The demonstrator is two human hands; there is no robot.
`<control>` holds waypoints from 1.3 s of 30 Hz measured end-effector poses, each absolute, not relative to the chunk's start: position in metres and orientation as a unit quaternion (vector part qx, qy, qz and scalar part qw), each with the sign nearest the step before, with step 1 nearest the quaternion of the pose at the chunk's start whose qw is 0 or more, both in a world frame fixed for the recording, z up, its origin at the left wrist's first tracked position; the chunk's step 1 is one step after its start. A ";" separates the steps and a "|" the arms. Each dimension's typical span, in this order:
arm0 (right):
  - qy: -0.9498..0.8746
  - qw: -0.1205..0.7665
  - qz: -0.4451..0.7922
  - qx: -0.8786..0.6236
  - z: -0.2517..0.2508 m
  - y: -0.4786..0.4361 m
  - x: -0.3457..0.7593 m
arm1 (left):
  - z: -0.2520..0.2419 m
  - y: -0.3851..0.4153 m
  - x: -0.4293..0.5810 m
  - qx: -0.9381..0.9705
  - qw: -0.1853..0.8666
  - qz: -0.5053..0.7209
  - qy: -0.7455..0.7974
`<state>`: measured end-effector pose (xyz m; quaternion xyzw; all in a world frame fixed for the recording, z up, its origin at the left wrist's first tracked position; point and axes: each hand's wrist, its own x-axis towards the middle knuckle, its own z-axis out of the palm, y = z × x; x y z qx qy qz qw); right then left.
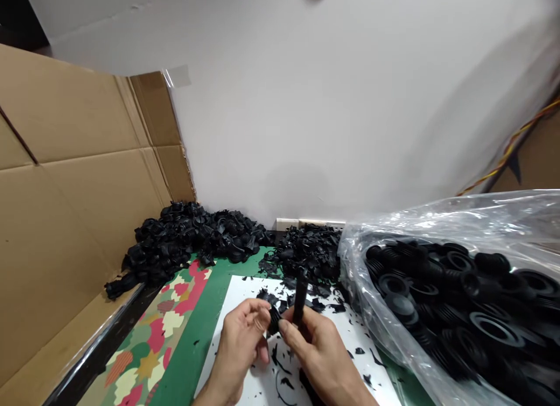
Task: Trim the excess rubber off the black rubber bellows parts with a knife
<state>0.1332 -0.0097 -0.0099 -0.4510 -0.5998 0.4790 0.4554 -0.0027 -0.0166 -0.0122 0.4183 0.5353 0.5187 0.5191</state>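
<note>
My left hand [245, 345] has its fingers curled around a small black ribbed rubber part [274, 320], above a white sheet. Close beside it, my right hand [321, 347] grips a dark stick-like tool [300, 298] that stands roughly upright, its thumb near the ribbed part. The white sheet [219, 342] lies on a green surface [184, 359] and bears scattered black scraps [280, 359]. The tool's lower end is hidden by my right hand.
A clear plastic bag [359, 289] of black ribbed rubber parts [464, 330] stands at the right. Black pieces [192, 237] are heaped at the back left, black shavings [310, 248] at the back middle. Cardboard [79, 178] rises at the left; a pale wall [297, 102] stands behind.
</note>
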 end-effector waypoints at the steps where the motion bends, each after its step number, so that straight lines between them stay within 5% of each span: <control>1: -0.570 0.456 0.510 -0.455 -0.011 -0.008 0.134 | -0.011 -0.017 -0.003 0.453 0.477 0.526 0.539; 6: -0.501 0.448 0.609 -0.422 -0.014 -0.003 0.137 | -0.004 -0.021 0.000 0.569 0.361 0.529 0.515; 15: -0.461 0.447 0.653 -0.402 -0.030 -0.001 0.136 | -0.009 -0.015 -0.004 0.442 0.451 0.567 0.528; 26: -0.464 0.427 0.660 -0.409 -0.020 -0.002 0.137 | -0.007 -0.016 -0.003 0.464 0.427 0.563 0.534; 33: -0.491 0.569 0.539 -0.380 -0.007 -0.001 0.162 | -0.009 -0.018 -0.005 0.502 0.351 0.564 0.554; 39: -0.480 0.596 0.532 -0.363 -0.007 -0.007 0.155 | -0.009 -0.021 -0.005 0.514 0.353 0.563 0.543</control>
